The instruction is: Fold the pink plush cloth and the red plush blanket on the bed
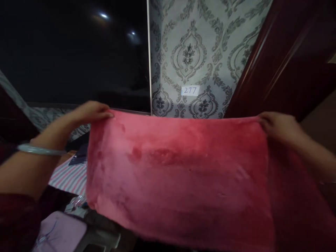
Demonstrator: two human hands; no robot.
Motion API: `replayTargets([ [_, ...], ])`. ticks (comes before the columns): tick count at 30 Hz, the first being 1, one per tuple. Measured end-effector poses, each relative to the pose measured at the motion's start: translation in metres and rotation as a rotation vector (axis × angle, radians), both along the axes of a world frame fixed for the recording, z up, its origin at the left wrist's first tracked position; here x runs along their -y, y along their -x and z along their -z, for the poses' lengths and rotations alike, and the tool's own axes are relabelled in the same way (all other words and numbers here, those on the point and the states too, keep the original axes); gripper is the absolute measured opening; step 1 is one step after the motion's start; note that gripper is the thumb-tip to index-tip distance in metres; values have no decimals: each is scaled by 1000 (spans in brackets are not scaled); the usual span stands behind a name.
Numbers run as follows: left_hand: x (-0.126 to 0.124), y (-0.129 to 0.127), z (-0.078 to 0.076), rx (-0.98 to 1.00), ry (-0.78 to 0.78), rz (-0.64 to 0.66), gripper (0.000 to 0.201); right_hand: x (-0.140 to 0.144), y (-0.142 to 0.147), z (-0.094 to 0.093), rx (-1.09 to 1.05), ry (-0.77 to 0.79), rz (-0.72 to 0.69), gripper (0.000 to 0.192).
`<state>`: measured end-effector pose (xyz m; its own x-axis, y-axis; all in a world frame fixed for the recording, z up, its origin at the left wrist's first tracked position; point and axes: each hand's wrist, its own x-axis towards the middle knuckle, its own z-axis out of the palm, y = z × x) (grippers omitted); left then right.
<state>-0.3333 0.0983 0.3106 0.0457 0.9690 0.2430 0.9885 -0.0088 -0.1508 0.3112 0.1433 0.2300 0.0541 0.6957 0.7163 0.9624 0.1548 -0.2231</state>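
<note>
Pink towel (178,175) held up by its top corners, stretched flat in front of the camera.

Left hand (90,112) fingers are pinched shut on the top left corner, right hand (278,126) fingers are clamped on the top right corner. Long axis is run left to right, nearly level; top edge is pulled taut, the rest is hung down. A pale bangle (39,149) is worn on the left wrist. Patterned wallpaper (199,52) with a "277" label (190,90) is seen behind, a striped cloth (69,177) below left.

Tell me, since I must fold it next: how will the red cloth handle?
The red cloth is probably floppy: held by the left hand and right hand, it hangs below its taut top edge. Its plush nap suggests good grip. It seems light, held by fingertips.
</note>
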Motion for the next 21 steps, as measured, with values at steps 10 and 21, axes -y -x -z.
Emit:
replayTargets([
  [10,-139,-4,179,93,216,-115,23,-102,51,164,103,514,24,18],
  [21,-187,3,215,371,113,-199,38,-140,54,179,201,726,109,44],
])
